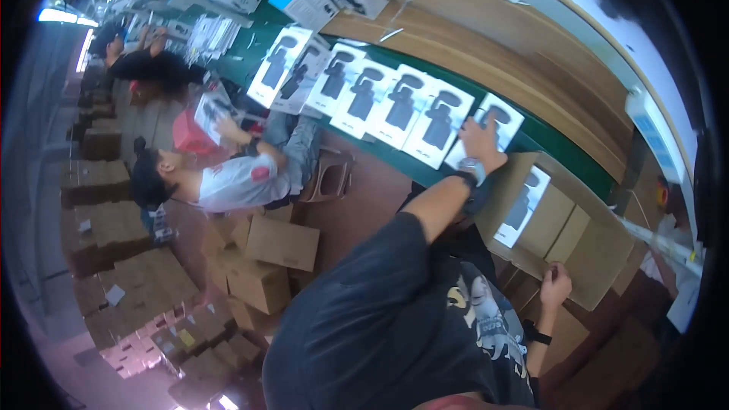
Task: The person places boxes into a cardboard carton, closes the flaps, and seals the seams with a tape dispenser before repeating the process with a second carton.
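Note:
My left hand [483,144] is on the rightmost white product box [510,115], its fingers closed over the front and bent toward the box's edges. That box stands at the right end of a row of similar white boxes [399,106], each printed with a dark device. To the right and nearer me is an open cardboard carton [600,247] with one white box [522,207] inside against its left wall. My right hand [557,285] is closed on the carton's near edge, the fingertips partly hidden.
The row stands on a green work surface [562,140] beside a wooden shelf [524,61]. Blue-and-white boxes [304,1] are farther back. At left, a seated co-worker [235,178] handles a box near a red bin [192,133]. Stacked brown cartons [262,266] fill the floor at left.

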A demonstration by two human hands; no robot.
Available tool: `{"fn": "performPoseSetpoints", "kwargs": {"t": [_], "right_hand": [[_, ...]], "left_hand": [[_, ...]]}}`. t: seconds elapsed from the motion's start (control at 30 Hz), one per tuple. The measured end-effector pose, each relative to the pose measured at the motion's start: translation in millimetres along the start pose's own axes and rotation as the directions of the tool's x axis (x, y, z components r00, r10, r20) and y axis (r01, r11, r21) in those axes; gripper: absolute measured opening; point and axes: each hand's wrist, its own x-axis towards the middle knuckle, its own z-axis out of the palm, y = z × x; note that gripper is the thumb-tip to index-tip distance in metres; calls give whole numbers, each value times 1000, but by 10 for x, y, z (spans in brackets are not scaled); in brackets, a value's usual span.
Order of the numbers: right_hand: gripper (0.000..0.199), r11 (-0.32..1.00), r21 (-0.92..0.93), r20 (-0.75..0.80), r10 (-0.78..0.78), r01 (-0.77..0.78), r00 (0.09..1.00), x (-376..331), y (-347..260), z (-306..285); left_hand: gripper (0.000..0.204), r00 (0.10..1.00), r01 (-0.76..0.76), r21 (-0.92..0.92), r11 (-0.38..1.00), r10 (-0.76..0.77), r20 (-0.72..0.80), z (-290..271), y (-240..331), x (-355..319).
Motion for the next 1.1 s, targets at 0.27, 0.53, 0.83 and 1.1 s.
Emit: {"fn": "performPoseSetpoints", "kwargs": {"t": [0.27,0.53,0.83,1.1], "right_hand": [[33,985,-22,73,-172,174,982,71,-162,-133],[46,900,128,201,-434,416,878,-6,161,-267],[55,857,151,159,-514,493,843,-238,333,-94],[50,864,163,163,-501,477,850,-251,443,-131]], "left_hand": [[95,990,17,-893,451,116,77,-2825,625,-1025],[85,728,527,-735,427,220,650,-1291,1595,-1498],[104,962,-20,-64,998,37,270,-70,1848,-1553],[116,970,6,293,956,-76,229,679,2127,-1861]]}}
